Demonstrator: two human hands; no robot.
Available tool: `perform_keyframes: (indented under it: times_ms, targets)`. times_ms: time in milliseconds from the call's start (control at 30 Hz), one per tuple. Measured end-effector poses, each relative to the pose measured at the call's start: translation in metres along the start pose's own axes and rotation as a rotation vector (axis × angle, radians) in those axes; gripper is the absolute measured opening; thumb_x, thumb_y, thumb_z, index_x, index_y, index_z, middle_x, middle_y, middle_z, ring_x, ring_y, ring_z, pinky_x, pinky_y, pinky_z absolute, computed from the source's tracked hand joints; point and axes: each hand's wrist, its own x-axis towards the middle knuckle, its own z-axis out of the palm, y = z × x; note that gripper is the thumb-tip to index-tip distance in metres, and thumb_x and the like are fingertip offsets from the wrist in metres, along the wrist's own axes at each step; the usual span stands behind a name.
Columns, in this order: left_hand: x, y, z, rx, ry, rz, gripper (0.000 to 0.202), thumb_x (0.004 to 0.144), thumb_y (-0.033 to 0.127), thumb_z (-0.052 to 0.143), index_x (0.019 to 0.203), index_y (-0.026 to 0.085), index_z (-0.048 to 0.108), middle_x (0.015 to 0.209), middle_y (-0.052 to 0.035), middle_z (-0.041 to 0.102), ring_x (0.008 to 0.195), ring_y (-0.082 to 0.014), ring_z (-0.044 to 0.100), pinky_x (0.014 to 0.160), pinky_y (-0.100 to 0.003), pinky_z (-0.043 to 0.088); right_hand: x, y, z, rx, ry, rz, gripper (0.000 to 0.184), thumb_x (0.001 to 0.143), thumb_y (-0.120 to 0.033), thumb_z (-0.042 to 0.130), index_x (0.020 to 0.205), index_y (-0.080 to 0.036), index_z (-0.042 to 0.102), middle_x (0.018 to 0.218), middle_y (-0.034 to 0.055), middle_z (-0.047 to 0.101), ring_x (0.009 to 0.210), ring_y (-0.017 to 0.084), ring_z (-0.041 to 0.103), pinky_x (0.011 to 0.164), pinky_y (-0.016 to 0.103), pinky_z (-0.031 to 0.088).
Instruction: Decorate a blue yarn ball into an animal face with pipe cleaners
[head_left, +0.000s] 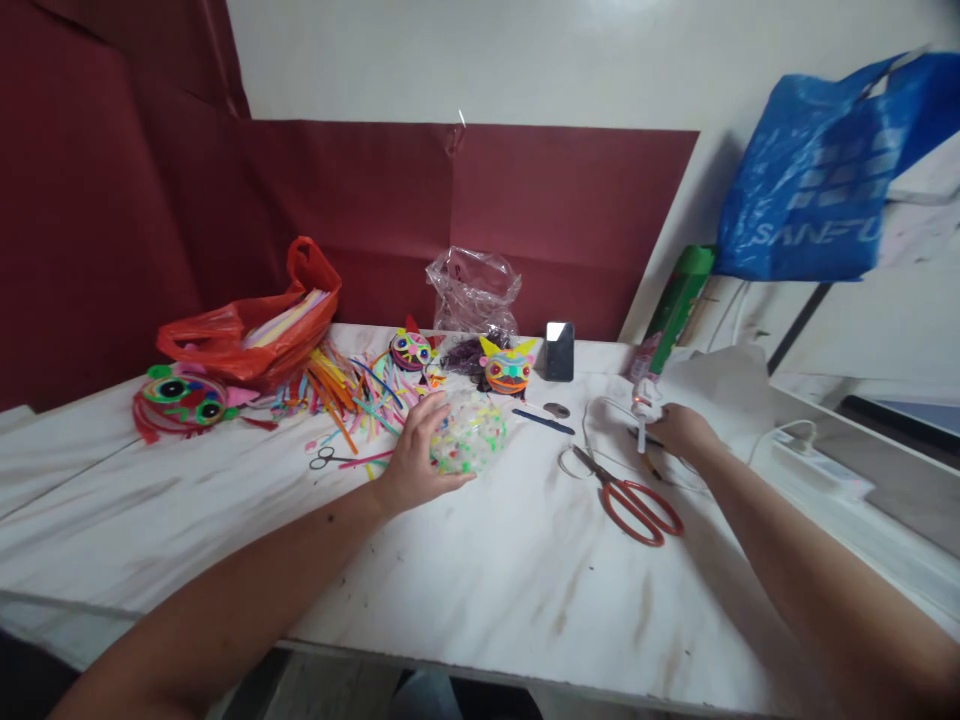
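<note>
My left hand [412, 455] is curved round the near left side of a rounded, see-through bundle [471, 432] with white, green, yellow and red bits; whether it is a bag or a tub is unclear. At the right, my right hand [682, 435] has its fingers curled beside a white corded device [645, 402] with a small orange light. Something dark shows at the fingertips, too small to name. Large red-handled scissors [637, 505] lie between the hands, and a dark blue flat stick [544, 421] lies beyond them.
Colourful animal-face crafts [507, 367] stand at the back, another [184, 400] at left. Pipe cleaners [330, 385] spread beside a red plastic bag [300, 330]. Small scissors [324, 458], a phone [559, 352], a power strip [814, 465] and a hanging blue bag [817, 180] are around.
</note>
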Motion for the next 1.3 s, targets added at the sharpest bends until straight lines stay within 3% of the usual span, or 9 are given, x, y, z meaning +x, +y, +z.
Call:
perform_keyframes:
  times_ms: [233, 333, 433, 500, 600, 767, 933, 1100, 1300]
  targets:
    - [0.001, 0.0, 0.001, -0.009, 0.001, -0.021, 0.094, 0.064, 0.039, 0.08, 0.139, 0.024, 0.026, 0.136, -0.0181, 0.04, 0.131, -0.0343, 0.041, 0.105, -0.055, 0.039, 0.001, 0.019, -0.004, -0.072, -0.187, 0.118, 0.043, 0.074, -0.057, 0.061, 0.078, -0.015, 0.067, 0.095, 0.0211, 0.069, 0.091, 0.037, 0.066, 0.068, 0.041, 0.048]
    - [0.002, 0.002, 0.001, -0.022, 0.026, -0.099, 0.096, 0.061, 0.04, 0.081, 0.138, 0.024, 0.026, 0.136, -0.0171, 0.041, 0.131, -0.0344, 0.041, 0.105, -0.055, 0.039, -0.009, 0.006, -0.019, -0.093, -0.083, 0.116, 0.053, 0.072, -0.062, 0.062, 0.089, -0.011, 0.067, 0.104, 0.028, 0.066, 0.103, 0.046, 0.06, 0.076, 0.052, 0.046]
    - [0.003, 0.004, 0.002, -0.03, 0.064, -0.187, 0.097, 0.06, 0.04, 0.081, 0.138, 0.023, 0.025, 0.136, -0.017, 0.041, 0.13, -0.0346, 0.042, 0.105, -0.055, 0.038, -0.035, -0.032, -0.024, 0.182, 0.113, -0.076, 0.048, 0.076, -0.043, 0.066, 0.109, -0.007, 0.062, 0.112, 0.0294, 0.063, 0.111, 0.045, 0.056, 0.087, 0.055, 0.045]
    - [0.005, 0.007, 0.003, -0.034, 0.076, -0.219, 0.097, 0.06, 0.039, 0.081, 0.138, 0.023, 0.025, 0.136, -0.017, 0.04, 0.13, -0.0348, 0.041, 0.105, -0.055, 0.038, -0.064, -0.069, -0.016, 0.341, 0.076, -0.266, 0.048, 0.083, -0.046, 0.059, 0.123, -0.02, 0.055, 0.121, 0.0146, 0.063, 0.11, 0.028, 0.061, 0.09, 0.041, 0.049]
    - [0.004, 0.012, 0.005, -0.029, 0.072, -0.21, 0.096, 0.06, 0.039, 0.081, 0.137, 0.023, 0.026, 0.135, -0.0167, 0.041, 0.13, -0.0346, 0.042, 0.105, -0.053, 0.038, -0.119, -0.13, 0.006, 0.899, -0.098, -0.671, 0.081, 0.076, -0.054, 0.067, 0.144, -0.029, 0.029, 0.145, 0.0147, 0.043, 0.121, 0.029, 0.055, 0.088, 0.045, 0.052]
    - [-0.007, 0.015, 0.008, 0.024, 0.029, -0.092, 0.092, 0.065, 0.039, 0.077, 0.138, 0.025, 0.023, 0.134, -0.0177, 0.035, 0.129, -0.036, 0.041, 0.101, -0.054, 0.041, -0.18, -0.191, 0.031, 1.114, -0.099, -0.679, 0.11, 0.06, -0.051, 0.081, 0.147, -0.026, 0.019, 0.149, 0.0165, 0.033, 0.136, 0.035, 0.037, 0.105, 0.054, 0.04]
    - [-0.006, 0.001, 0.002, -0.212, -0.18, -0.162, 0.101, 0.055, 0.054, 0.082, 0.138, 0.022, 0.034, 0.133, -0.0181, 0.039, 0.128, -0.0376, 0.041, 0.103, -0.054, 0.041, -0.176, -0.188, 0.037, 1.057, -0.034, -0.626, 0.096, 0.06, -0.039, 0.08, 0.141, -0.02, 0.031, 0.14, 0.0162, 0.042, 0.132, 0.034, 0.041, 0.112, 0.052, 0.033]
    - [0.007, 0.002, -0.001, -0.579, -0.265, -0.569, 0.064, 0.079, 0.057, 0.06, 0.13, 0.021, 0.048, 0.13, -0.0139, 0.051, 0.122, -0.0292, 0.051, 0.1, -0.043, 0.046, -0.17, -0.179, 0.036, 0.967, 0.011, -0.785, 0.092, 0.061, -0.034, 0.079, 0.139, -0.023, 0.033, 0.137, 0.0144, 0.045, 0.131, 0.032, 0.042, 0.111, 0.051, 0.034]
    - [0.006, 0.01, 0.005, -0.827, -0.271, -0.833, 0.073, 0.068, 0.049, 0.073, 0.13, 0.022, 0.043, 0.122, -0.0093, 0.059, 0.115, -0.0273, 0.056, 0.095, -0.04, 0.049, -0.175, -0.178, 0.037, 0.926, -0.002, -0.824, 0.097, 0.062, -0.032, 0.079, 0.144, -0.025, 0.027, 0.143, 0.0138, 0.04, 0.135, 0.033, 0.039, 0.113, 0.052, 0.032]
